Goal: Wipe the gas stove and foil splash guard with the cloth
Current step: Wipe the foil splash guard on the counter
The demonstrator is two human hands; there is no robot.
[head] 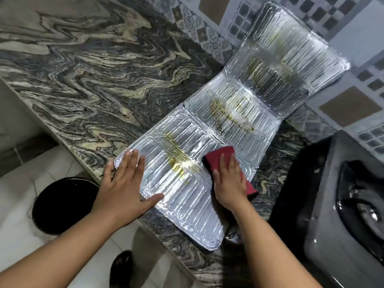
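The foil splash guard point(232, 113) lies unfolded across the marble counter, its far panel leaning up against the tiled wall. Yellow-brown grease streaks mark the middle of each panel. My left hand point(126, 183) rests flat with fingers spread on the near panel's left edge. My right hand point(228, 181) presses a folded red cloth point(218, 156) onto the near panel's right side, beside the grease stain. The gas stove point(345, 208), grey with a black burner grate, sits at the right edge of the view, apart from both hands.
The swirled marble counter point(87, 75) stretches to the left and back. Its front edge runs diagonally below my arms. A black round bin point(62, 204) stands on the white floor below. Patterned wall tiles point(349, 104) rise behind the guard.
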